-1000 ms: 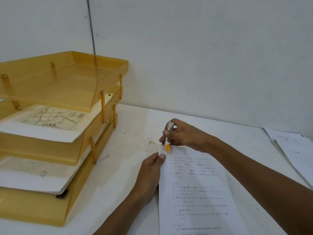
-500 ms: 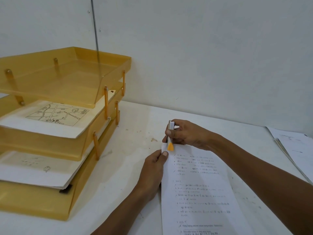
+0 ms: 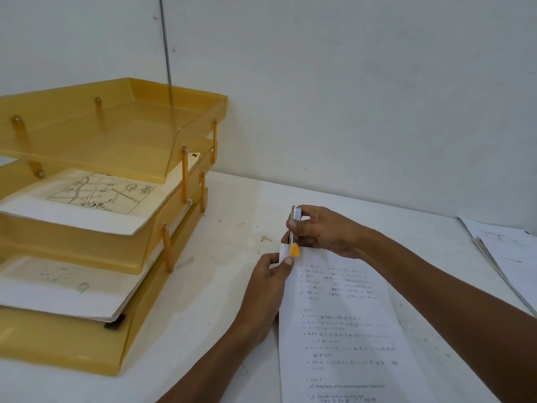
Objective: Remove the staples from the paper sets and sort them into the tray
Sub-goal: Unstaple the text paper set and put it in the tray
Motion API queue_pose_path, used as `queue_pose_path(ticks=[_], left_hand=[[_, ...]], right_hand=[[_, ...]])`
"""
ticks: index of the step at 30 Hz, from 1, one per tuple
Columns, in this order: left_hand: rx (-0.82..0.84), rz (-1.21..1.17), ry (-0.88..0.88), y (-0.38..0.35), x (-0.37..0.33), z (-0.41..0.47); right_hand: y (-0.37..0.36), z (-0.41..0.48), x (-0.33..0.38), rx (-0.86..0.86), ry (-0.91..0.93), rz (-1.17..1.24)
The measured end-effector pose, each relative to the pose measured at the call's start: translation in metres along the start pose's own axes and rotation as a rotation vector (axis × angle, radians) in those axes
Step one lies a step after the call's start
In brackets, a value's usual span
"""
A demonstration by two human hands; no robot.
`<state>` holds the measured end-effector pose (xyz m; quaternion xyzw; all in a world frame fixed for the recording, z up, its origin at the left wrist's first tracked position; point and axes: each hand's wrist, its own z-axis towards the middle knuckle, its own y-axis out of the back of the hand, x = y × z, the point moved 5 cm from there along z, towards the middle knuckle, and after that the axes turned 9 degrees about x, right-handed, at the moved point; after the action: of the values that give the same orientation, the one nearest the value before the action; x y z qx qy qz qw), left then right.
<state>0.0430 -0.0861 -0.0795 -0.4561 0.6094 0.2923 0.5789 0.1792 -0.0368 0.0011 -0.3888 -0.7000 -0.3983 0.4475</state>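
The paper set (image 3: 343, 330) lies on the table (image 3: 232, 216), near the person. The left hand (image 3: 266, 289) pinches its top corner. The right hand (image 3: 324, 231) grips the staple remover (image 3: 295, 228), tip on that corner. The staple looks not out yet. The tray (image 3: 58, 350), left, already holds sheets. More papers (image 3: 514, 251) wait far right. Bare table between hands and tray gives room to move.

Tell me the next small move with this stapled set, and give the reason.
Probably lever the staple remover up and away from the top left corner of the paper set. The right hand grips it upright with its orange tip on that corner, and the left hand pinches the edge just below, bracing the sheets. The staple itself is hidden.
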Motion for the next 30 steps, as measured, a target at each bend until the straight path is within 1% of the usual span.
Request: queue_pose_path(ticks=[9, 15, 19, 22, 24, 25, 27, 29, 30], left_hand=[[-0.085, 0.035, -0.041, 0.004, -0.002, 0.003], [-0.099, -0.007, -0.069, 0.006, 0.002, 0.005], [-0.122, 0.012, -0.08, 0.008, 0.004, 0.005], [-0.109, -0.023, -0.063, 0.008, 0.005, 0.005], [-0.062, -0.048, -0.049, 0.006, 0.005, 0.006], [-0.045, -0.054, -0.042, 0.006, 0.005, 0.007], [-0.034, -0.051, -0.021, 0.007, 0.005, 0.007], [-0.04, -0.041, 0.006, 0.009, 0.006, 0.007], [-0.044, -0.044, 0.011, 0.009, 0.007, 0.007]], right_hand=[[-0.01, 0.0, 0.001, 0.035, 0.0, -0.033], [-0.016, 0.002, -0.002, 0.066, 0.008, -0.069], [-0.016, 0.005, -0.005, 0.05, 0.004, -0.113], [-0.017, 0.005, -0.006, 0.051, 0.003, -0.077], [-0.017, 0.001, -0.005, 0.053, 0.002, -0.047], [-0.016, -0.001, -0.004, 0.032, 0.011, -0.041], [-0.009, -0.004, -0.003, -0.064, 0.061, -0.006], [0.005, -0.008, -0.001, -0.214, 0.115, 0.058], [0.014, -0.013, 0.001, -0.298, 0.127, 0.053]])
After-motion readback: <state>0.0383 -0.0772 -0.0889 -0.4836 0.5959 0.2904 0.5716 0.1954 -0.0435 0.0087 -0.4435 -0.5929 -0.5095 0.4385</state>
